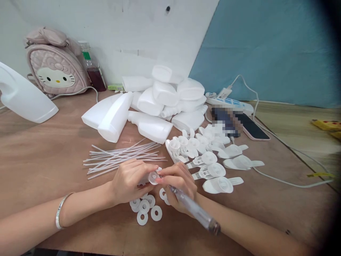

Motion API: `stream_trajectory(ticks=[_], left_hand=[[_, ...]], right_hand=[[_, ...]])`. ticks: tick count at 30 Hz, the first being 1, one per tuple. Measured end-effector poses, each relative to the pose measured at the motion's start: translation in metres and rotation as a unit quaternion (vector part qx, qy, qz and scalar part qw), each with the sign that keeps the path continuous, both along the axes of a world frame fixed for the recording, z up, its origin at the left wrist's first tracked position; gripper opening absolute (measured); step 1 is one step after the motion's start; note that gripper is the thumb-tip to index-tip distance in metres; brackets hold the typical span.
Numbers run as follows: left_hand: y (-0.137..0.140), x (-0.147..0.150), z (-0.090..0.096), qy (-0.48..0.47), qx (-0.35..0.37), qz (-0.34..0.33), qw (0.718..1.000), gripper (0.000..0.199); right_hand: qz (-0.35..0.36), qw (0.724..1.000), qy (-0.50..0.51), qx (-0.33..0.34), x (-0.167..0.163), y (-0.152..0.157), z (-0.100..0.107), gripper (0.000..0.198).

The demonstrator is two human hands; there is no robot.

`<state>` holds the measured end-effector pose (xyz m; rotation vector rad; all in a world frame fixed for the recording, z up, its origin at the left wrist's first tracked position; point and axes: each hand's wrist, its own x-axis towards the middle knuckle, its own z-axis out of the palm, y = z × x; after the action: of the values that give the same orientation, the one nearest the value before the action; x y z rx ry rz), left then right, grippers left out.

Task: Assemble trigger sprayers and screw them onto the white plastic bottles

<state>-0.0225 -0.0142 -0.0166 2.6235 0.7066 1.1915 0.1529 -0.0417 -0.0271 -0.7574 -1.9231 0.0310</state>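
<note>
My left hand (130,179) is closed around a white plastic spray trigger head (153,177), its round cup opening facing me. My right hand (179,185) meets it there, its fingertips pinched at the cup's edge. It also holds a slim tool with a clear barrel and dark end (195,209), slanting down to the right; its tip is hidden by the fingers. Just below the hands lie several flat white ring washers (156,213). Beyond the left hand is a loose bundle of thin white tubes (125,158). More white trigger heads (210,170) lie right of my right hand.
White plastic bottles (157,124) are heaped at the back, with another bottle (23,92) at far left. A pink backpack (57,65) and a bottle of dark liquid (95,74) stand by the wall. Phones (252,126), a power strip (234,104) and cables occupy the right.
</note>
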Motion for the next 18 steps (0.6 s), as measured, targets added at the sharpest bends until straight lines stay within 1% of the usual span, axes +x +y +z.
stream_trajectory(ticks=[3, 5, 9, 13, 18], left_hand=[[0.0006, 0.0001, -0.0007, -0.003, 0.002, -0.003, 1.000, 0.024], [0.0007, 0.0001, -0.0013, -0.002, 0.003, -0.002, 1.000, 0.025], [0.0005, -0.0003, -0.0007, 0.002, 0.002, -0.005, 1.000, 0.025], [0.0000, -0.0001, 0.0006, 0.003, 0.000, -0.001, 1.000, 0.022], [0.0002, 0.0009, -0.0005, -0.002, -0.009, 0.001, 1.000, 0.023]], right_hand=[[0.037, 0.994, 0.058, -0.082, -0.0001, 0.0007, 0.0015, 0.022], [0.054, 0.989, 0.076, -0.118, -0.0005, 0.0005, 0.0011, 0.021], [0.067, 0.982, 0.111, -0.136, -0.0016, -0.0004, -0.0009, 0.020], [0.072, 0.976, 0.124, -0.166, -0.0012, -0.0008, 0.0017, 0.018], [0.082, 0.971, 0.139, -0.175, 0.0004, 0.0001, 0.0018, 0.016]])
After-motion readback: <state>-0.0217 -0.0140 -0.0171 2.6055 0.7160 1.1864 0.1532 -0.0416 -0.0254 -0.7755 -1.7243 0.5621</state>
